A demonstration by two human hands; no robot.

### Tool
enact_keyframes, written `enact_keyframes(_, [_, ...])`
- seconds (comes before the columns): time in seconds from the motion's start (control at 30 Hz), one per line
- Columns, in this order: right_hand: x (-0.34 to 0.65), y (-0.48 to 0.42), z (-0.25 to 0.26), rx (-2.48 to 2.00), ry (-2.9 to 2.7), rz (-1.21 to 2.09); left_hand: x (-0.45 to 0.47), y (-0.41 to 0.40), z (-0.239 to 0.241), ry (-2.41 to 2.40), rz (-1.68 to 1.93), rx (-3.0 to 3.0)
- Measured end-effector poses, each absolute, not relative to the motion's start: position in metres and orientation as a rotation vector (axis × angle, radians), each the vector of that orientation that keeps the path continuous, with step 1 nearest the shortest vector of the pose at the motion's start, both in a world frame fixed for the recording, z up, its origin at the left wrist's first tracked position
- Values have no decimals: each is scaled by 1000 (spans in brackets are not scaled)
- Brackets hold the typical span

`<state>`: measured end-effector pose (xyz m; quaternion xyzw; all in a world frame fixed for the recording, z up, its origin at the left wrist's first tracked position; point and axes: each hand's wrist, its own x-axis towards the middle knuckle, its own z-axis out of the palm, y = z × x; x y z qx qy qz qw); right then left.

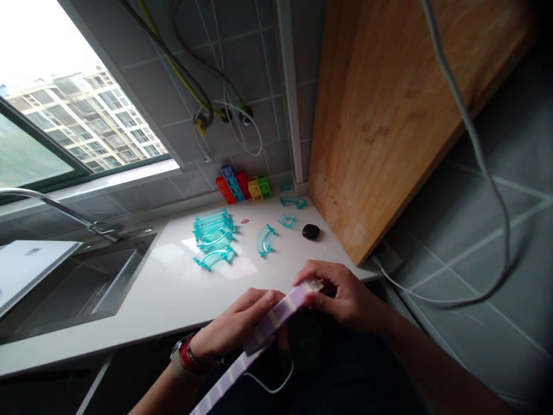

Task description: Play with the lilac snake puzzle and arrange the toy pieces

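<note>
A lilac-and-white striped, flat box-like thing (280,314) is held at a slant in front of my body, over the counter's front edge. Fingers of my left hand (242,320) are closed on its lower left part, the thumb lying along its top. My right hand (334,291) pinches the upper right end, where a pale, crumpled bit shows between the fingers. A striped lilac strip (222,386) runs from under my left hand to the bottom of the view; I cannot tell if it is the same piece. A thin white cord (273,392) hangs below.
Curved clear-turquoise track pieces (216,230) lie grouped on the white counter (173,282), with single pieces nearby (265,240). Coloured blocks (244,185) stand by the wall. A small black case (310,231) lies near a wooden board (389,104). The sink (125,288) is at left.
</note>
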<state>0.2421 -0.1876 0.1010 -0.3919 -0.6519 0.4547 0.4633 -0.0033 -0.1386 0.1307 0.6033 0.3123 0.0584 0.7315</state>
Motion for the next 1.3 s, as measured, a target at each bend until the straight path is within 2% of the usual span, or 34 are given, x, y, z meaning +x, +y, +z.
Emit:
enact_keyframes(0.2, [241,-172,78,-1102,-1010,1121,4,-148,110,609,356,1473])
enact_keyframes(0.37, [241,-166,76,-1027,-665,1041,17,-154,68,734,499,1205])
enact_keyframes(0.7, [242,-162,75,-858,-386,1111,36,-156,46,711,570,1072])
enact_keyframes(0.9, [229,-168,69,-950,-780,1176,40,-158,46,805,707,1016])
enact_keyframes(1.07, [218,-176,70,-1050,-1241,1145,33,-170,57,797,635,1016])
enact_keyframes(1.3, [226,-182,81,-1027,-1420,1117,30,-180,63,755,503,909])
